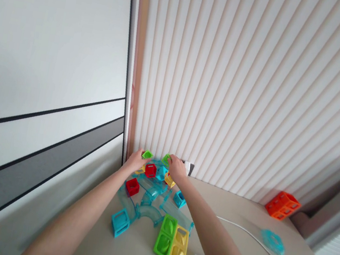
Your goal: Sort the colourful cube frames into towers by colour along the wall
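At the far end of the tabletop, my left hand is closed on a green toy block. To its right, my right hand has its fingers closed on another green block, partly covered by the fingers. Between and below the hands lie a red cube block, a blue cube block and a yellow block close to the right wrist. Clear blue track pieces spread toward me, with a second red cube beside them.
A green double block and a yellow one lie near the front, with a blue cube to the left. An orange block and a white cable are at the right. A ribbed blind and white panel border the table.
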A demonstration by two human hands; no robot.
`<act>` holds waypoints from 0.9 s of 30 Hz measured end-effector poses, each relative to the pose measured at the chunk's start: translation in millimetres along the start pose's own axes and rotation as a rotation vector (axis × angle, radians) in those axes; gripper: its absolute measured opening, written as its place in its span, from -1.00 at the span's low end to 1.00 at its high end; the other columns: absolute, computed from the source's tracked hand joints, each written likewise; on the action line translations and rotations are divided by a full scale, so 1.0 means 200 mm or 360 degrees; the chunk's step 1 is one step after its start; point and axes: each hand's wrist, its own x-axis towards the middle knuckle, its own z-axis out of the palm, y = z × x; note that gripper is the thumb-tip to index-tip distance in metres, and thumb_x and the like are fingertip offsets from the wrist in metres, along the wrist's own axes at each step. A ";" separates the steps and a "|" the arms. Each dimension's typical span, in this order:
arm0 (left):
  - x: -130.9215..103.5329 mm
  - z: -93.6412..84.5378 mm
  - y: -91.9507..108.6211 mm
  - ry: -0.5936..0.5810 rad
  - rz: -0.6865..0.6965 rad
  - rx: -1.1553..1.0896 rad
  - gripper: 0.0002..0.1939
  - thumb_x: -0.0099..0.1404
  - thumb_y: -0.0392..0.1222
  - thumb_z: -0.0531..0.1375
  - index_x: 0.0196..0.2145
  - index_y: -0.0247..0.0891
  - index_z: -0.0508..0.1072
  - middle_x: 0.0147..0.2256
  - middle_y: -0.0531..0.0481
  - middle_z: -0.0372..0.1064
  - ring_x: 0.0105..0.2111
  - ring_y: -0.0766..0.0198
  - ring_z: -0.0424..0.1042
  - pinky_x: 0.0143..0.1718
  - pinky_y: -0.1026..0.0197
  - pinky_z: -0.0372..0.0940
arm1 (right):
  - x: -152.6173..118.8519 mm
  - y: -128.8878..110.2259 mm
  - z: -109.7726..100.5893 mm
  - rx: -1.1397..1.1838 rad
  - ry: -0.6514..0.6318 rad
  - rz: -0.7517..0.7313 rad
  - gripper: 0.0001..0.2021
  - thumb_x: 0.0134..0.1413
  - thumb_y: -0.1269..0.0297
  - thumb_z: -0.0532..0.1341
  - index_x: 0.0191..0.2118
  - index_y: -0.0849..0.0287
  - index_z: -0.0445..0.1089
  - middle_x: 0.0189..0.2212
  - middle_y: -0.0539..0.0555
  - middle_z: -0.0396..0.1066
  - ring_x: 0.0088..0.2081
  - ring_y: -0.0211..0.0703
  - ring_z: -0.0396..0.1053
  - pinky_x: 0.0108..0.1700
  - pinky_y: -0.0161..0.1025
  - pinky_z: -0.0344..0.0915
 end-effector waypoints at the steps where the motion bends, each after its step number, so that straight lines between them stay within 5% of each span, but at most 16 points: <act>1: 0.00 0.01 0.00 -0.0015 0.0000 0.0006 -0.63 0.43 -0.05 0.24 0.11 -0.26 0.42 0.07 -0.14 0.42 -0.03 0.08 0.49 -0.02 -0.08 0.45 | 0.02 0.00 0.01 -0.0025 -0.0032 -0.0007 -0.68 0.35 0.14 0.27 0.12 0.17 0.41 0.07 0.14 0.44 -0.02 -0.03 0.48 0.01 0.02 0.47; 10: 0.02 0.03 -0.03 -0.0054 0.0039 -0.0065 -0.63 0.43 -0.06 0.24 0.11 -0.24 0.42 0.09 -0.14 0.41 -0.01 0.07 0.48 -0.01 -0.07 0.45 | 0.12 0.01 0.05 -0.0102 -0.0171 -0.0081 -0.68 0.36 0.16 0.26 0.14 0.14 0.40 0.10 0.15 0.42 0.00 -0.02 0.47 0.01 0.01 0.47; 27: -0.05 0.06 -0.18 -0.0053 0.0198 -0.0181 -0.65 0.45 -0.06 0.22 0.11 -0.23 0.43 0.11 -0.15 0.40 0.00 0.09 0.48 0.01 -0.08 0.44 | 0.11 0.05 0.06 -0.0077 -0.0187 -0.0239 -0.65 0.35 0.16 0.26 0.16 0.16 0.38 0.11 0.16 0.41 0.01 -0.01 0.47 0.02 0.03 0.47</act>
